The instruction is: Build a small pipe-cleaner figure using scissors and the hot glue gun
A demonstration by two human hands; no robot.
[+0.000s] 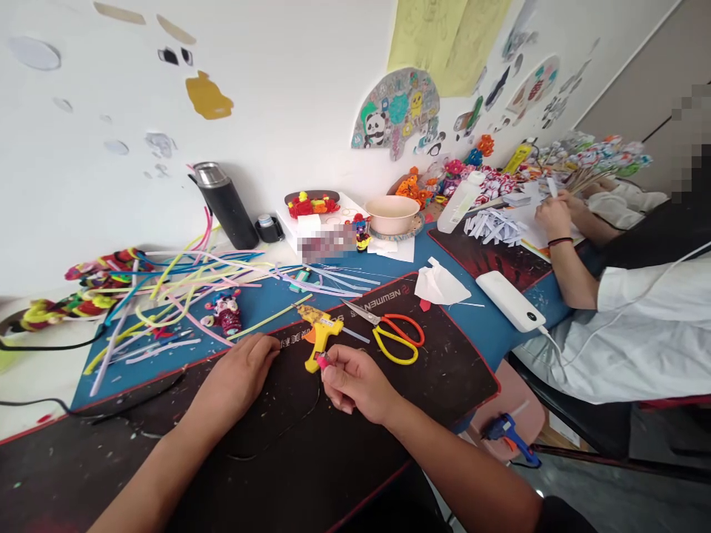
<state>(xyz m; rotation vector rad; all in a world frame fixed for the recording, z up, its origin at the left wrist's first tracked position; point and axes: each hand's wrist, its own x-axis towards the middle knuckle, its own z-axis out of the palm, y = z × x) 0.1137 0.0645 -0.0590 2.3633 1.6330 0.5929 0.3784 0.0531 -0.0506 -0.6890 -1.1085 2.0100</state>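
My right hand (354,383) is closed in a pinch on a small pink piece (322,362), just below the handle of a yellow glue gun (319,334) lying on the black mat (289,444). To its left my left hand (240,376) rests on the mat, palm down with fingers curled; I cannot make out anything in it. Scissors (392,332) with orange and yellow handles lie right of the glue gun. A small red and pink figure (225,312) sits on the blue mat beyond my left hand.
Several coloured pipe cleaners (183,285) sprawl across the blue mat. A black flask (225,203), a bowl (392,213), a white power bank (511,300) and folded paper (441,285) stand further back. A person at right handles paper; a blue glue gun (508,431) lies on a pink stool.
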